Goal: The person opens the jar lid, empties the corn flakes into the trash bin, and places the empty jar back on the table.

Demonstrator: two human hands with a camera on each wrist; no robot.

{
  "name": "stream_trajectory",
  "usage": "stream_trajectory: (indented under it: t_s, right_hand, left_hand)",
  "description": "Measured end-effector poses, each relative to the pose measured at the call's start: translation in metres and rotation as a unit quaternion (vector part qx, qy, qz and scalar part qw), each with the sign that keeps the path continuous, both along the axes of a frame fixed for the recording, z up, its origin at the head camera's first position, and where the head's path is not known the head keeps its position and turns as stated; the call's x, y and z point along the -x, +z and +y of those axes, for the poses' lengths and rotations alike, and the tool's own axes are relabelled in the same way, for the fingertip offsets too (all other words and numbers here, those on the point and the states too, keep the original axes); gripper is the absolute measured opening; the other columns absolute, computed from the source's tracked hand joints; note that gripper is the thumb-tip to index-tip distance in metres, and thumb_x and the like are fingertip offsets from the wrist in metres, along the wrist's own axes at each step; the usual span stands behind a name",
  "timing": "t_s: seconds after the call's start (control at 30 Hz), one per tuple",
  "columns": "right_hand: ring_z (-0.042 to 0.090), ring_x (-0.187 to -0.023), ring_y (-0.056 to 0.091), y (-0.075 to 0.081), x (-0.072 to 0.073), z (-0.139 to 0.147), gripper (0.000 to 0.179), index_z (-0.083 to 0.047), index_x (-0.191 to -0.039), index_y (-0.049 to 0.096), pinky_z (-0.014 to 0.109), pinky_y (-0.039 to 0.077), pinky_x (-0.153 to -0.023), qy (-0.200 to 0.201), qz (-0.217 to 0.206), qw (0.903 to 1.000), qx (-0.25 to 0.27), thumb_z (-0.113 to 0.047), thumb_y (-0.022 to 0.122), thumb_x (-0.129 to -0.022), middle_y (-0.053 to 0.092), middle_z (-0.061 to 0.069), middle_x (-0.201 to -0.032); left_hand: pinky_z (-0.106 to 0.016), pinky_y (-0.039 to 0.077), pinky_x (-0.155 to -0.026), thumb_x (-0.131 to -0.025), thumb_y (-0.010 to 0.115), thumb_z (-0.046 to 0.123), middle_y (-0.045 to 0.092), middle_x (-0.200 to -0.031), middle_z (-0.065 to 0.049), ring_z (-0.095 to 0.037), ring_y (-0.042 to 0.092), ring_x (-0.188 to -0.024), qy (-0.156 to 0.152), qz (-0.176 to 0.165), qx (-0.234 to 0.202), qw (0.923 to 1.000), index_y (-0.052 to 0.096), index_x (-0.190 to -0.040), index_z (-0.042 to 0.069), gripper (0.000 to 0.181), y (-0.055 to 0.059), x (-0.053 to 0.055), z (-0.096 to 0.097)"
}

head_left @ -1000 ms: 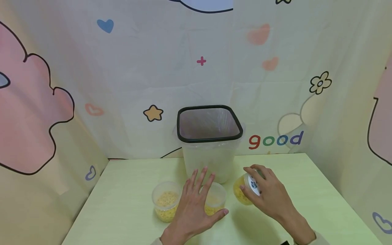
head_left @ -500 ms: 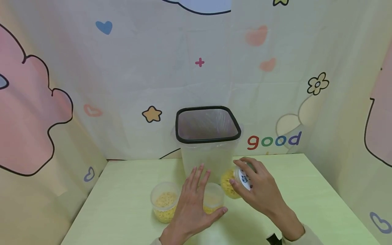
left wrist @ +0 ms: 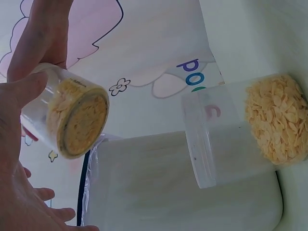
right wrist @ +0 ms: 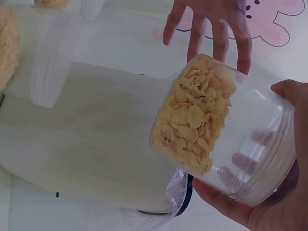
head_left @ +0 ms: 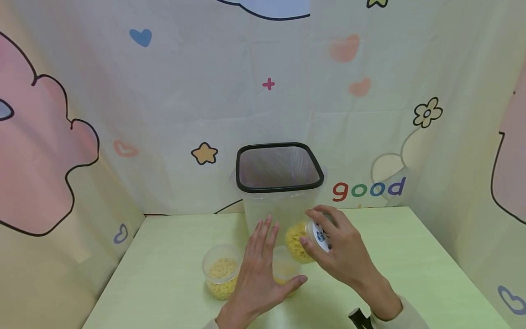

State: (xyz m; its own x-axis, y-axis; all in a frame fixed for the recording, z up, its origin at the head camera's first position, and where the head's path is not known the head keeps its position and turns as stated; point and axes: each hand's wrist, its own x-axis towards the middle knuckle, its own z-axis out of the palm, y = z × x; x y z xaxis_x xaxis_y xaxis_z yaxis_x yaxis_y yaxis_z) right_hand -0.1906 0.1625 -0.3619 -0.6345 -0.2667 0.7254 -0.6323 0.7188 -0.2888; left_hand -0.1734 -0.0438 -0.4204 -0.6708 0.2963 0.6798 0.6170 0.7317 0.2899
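In the head view my right hand [head_left: 343, 246] grips a lidded clear jar [head_left: 299, 243] by its white lid [head_left: 320, 236]. The jar is tilted, its base toward the left; pale yellow flakes [right wrist: 195, 118] fill its lower part in the right wrist view. My left hand [head_left: 263, 265] is spread, fingers straight and apart, holding nothing. Beneath it stands an open clear tub [head_left: 285, 262] with flakes, partly hidden by that hand. Another open tub [head_left: 222, 274] of flakes stands to its left on the table.
Behind the tubs stands a pale bin [head_left: 263, 208] with a black rim and a plastic liner. A patterned cloth [head_left: 176, 100] hangs around the pale green table [head_left: 164, 256]. A dark strap end [head_left: 359, 317] lies by the right sleeve.
My right hand has moved left and slightly up with the jar, bringing it from beside the middle tub to close beside my left hand. The left hand has barely moved.
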Motion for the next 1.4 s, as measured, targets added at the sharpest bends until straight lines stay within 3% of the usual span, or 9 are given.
stream_trajectory:
  t_s: [0.3, 0.47, 0.63, 0.9, 1.13, 1.4]
  right_hand:
    - [0.019, -0.102, 0.06, 0.005, -0.003, -0.017, 0.046, -0.021, -0.127, 0.062, 0.024, 0.051, -0.065, 0.027, 0.004, 0.9996, 0.006, -0.031, 0.072, -0.082, 0.059, 0.005, -0.127]
    - [0.018, -0.101, 0.061, 0.004, -0.004, -0.025, 0.045, -0.021, -0.125, 0.063, 0.022, 0.052, -0.064, 0.036, 0.004, 0.9993, 0.005, -0.032, 0.071, -0.083, 0.06, 0.006, -0.125]
    - [0.018, -0.102, 0.06, 0.003, -0.005, -0.032, 0.044, -0.021, -0.124, 0.064, 0.022, 0.053, -0.065, 0.042, 0.001, 0.9991, 0.002, -0.032, 0.071, -0.083, 0.06, 0.005, -0.125]
    - [0.019, -0.104, 0.06, 0.001, -0.005, -0.043, 0.042, -0.018, -0.122, 0.065, 0.023, 0.053, -0.066, 0.06, 0.009, 0.9981, 0.006, -0.031, 0.071, -0.082, 0.06, 0.005, -0.123]
    - [0.019, -0.109, 0.058, -0.002, -0.008, -0.049, 0.045, -0.017, -0.124, 0.064, 0.025, 0.054, -0.071, 0.071, -0.01, 0.9974, 0.011, -0.031, 0.072, -0.082, 0.059, 0.003, -0.125]
    - [0.021, -0.104, 0.061, -0.006, -0.009, -0.055, 0.043, -0.018, -0.123, 0.064, 0.025, 0.054, -0.069, 0.063, 0.008, 0.9976, 0.026, -0.029, 0.071, -0.082, 0.06, 0.007, -0.123]
  left_hand:
    - [-0.057, 0.034, -0.113, -0.069, 0.079, 0.061, 0.019, -0.165, -0.008, -0.034, 0.026, -0.149, 0.004, 0.027, -0.037, 0.9989, 0.017, -0.157, 0.01, 0.12, 0.001, 0.001, 0.005]
    - [-0.058, 0.037, -0.111, -0.066, 0.083, 0.058, 0.021, -0.164, -0.008, -0.033, 0.027, -0.148, 0.014, 0.026, -0.053, 0.9982, 0.018, -0.157, 0.012, 0.121, 0.003, 0.0, 0.006]
    - [-0.06, 0.038, -0.109, -0.065, 0.084, 0.057, 0.024, -0.163, -0.01, -0.032, 0.028, -0.148, 0.021, 0.03, -0.054, 0.9979, 0.019, -0.157, 0.012, 0.121, 0.006, 0.0, 0.006]
    - [-0.057, 0.041, -0.107, -0.06, 0.09, 0.047, 0.027, -0.161, -0.012, -0.033, 0.031, -0.146, 0.018, 0.069, -0.05, 0.9962, 0.028, -0.151, 0.002, 0.119, 0.006, 0.002, 0.008]
    - [-0.052, 0.04, -0.11, -0.059, 0.091, 0.037, 0.031, -0.159, -0.012, -0.031, 0.033, -0.145, 0.021, 0.066, -0.061, 0.9958, 0.028, -0.151, 0.002, 0.117, 0.005, 0.002, 0.008]
    - [-0.046, 0.046, -0.107, -0.06, 0.092, 0.032, 0.042, -0.151, -0.014, -0.028, 0.042, -0.139, 0.025, 0.053, -0.08, 0.9951, 0.031, -0.15, 0.005, 0.112, 0.006, 0.002, 0.007]
